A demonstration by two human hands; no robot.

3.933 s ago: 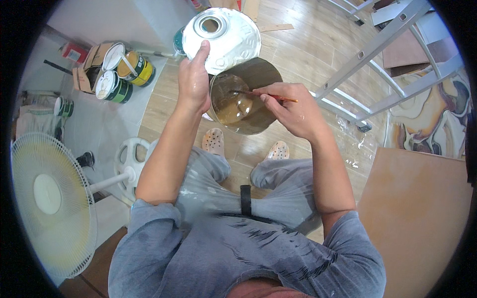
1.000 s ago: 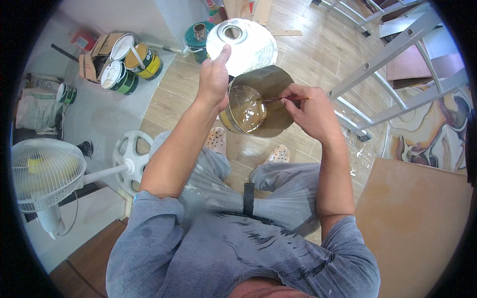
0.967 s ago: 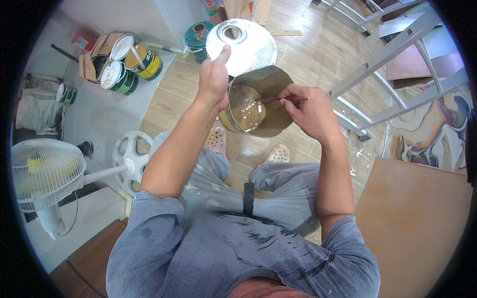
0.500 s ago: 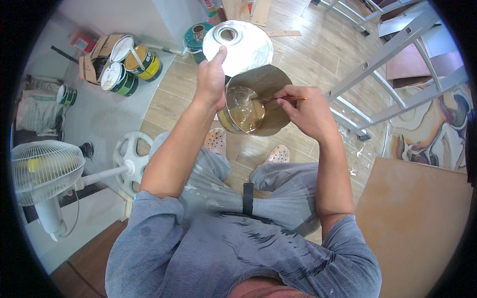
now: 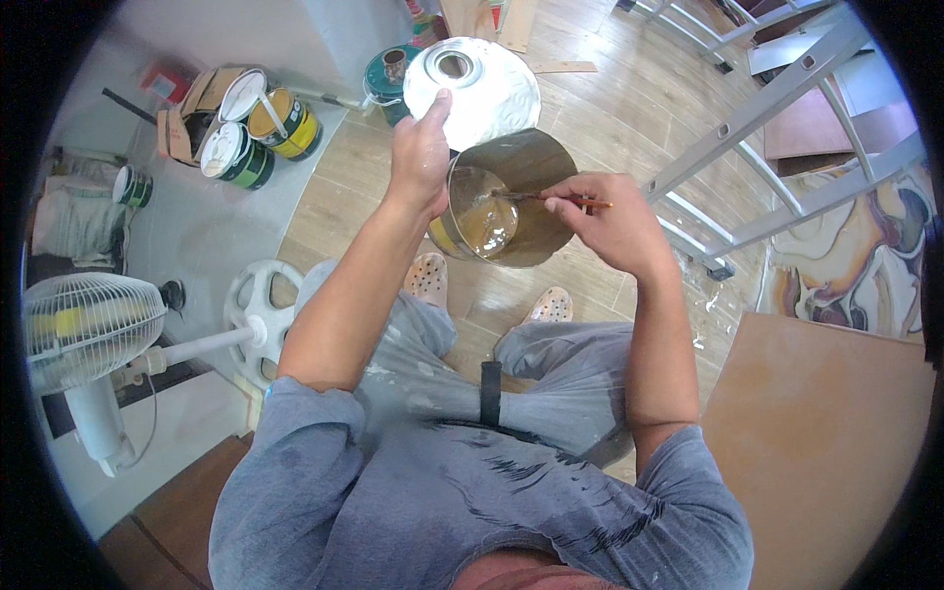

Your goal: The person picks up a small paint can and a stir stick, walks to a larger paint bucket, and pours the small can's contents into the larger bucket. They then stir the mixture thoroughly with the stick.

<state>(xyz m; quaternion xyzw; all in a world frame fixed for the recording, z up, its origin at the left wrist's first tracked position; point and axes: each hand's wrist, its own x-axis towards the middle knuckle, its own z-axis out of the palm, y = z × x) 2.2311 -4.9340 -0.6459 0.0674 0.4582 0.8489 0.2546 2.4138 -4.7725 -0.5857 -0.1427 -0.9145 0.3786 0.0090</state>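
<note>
My left hand (image 5: 421,162) grips a metal can (image 5: 541,221) at its far left edge, its thumb resting on a round silver lid (image 5: 506,103) with a ringed hole. The lid stands folded up beyond the can's open mouth. Inside the can, glossy amber liquid (image 5: 489,228) shows, and the can leans toward the left. My right hand (image 5: 615,221) is closed on a thin tool with a reddish-brown handle (image 5: 596,203), its far end reaching into the can. What its tip looks like, against the liquid, I cannot make out.
A green can (image 5: 388,74) stands behind the lid. Paint buckets (image 5: 285,128) sit at the left, with a white standing fan (image 5: 93,320) nearer. An aluminium ladder (image 5: 757,108) rises at the right, above a large tan board (image 5: 816,433). Wood offcuts (image 5: 565,67) lie ahead.
The tool in my right hand has shifted slightly right and tilted flatter. The liquid's bright surface has shifted in the can. The fan head has turned a little. My left hand keeps its hold.
</note>
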